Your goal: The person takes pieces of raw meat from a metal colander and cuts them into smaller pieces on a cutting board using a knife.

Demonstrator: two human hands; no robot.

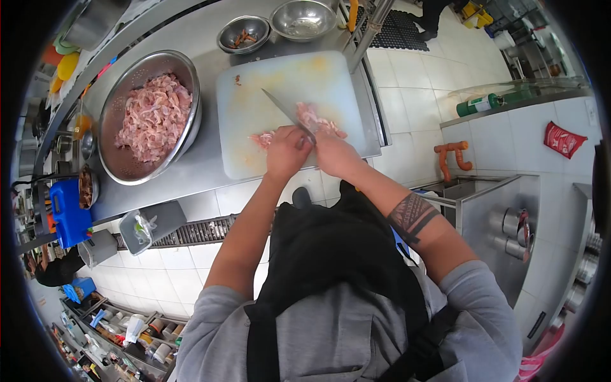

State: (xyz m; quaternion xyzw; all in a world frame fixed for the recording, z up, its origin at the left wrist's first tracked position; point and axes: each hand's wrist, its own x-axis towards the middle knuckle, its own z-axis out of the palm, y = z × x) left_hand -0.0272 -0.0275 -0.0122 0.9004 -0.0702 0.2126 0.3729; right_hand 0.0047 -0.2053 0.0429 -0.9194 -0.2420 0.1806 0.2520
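A long knife lies slanted over the cutting board, its tip toward the far left. My right hand is closed around its handle end, beside a strip of raw, pale pink meat. Close against the knife's heel, my left hand has its fingers curled in; what they grip is hidden. Small meat scraps show at the left hand's outer side. To the left of the board, a large steel colander holds a heap of cut raw meat.
Behind the board stand a small steel bowl with brownish scraps and another steel bowl. The steel counter ends just in front of me. A grey bin stands below its edge. A metal post rises at the back right.
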